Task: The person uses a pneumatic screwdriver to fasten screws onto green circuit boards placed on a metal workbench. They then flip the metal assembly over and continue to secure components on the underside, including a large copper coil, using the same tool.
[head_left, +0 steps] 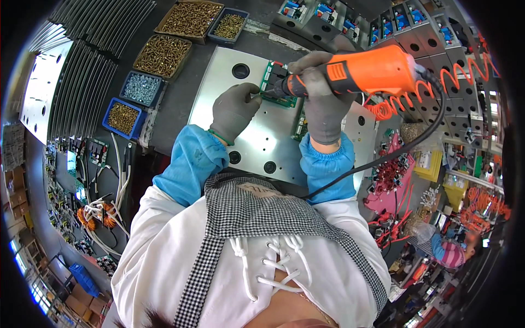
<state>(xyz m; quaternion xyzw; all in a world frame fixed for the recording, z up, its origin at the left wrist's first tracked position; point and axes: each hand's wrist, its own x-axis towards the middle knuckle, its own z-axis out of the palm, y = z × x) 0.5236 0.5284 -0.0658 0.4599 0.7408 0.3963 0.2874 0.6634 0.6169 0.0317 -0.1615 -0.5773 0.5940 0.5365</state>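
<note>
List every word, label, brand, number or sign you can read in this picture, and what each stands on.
Nothing can be read reliably.
Apron: lettering on a tan patch, bent by folds, unclear.
Green circuit board on the metal plate: any markings are too small.
Orange power screwdriver: no readable lettering.

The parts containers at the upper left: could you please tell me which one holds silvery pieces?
The blue bin second from the bottom, just above the lowest bin; its silvery pieces set it apart from the brass-coloured pieces in the other four.
</note>
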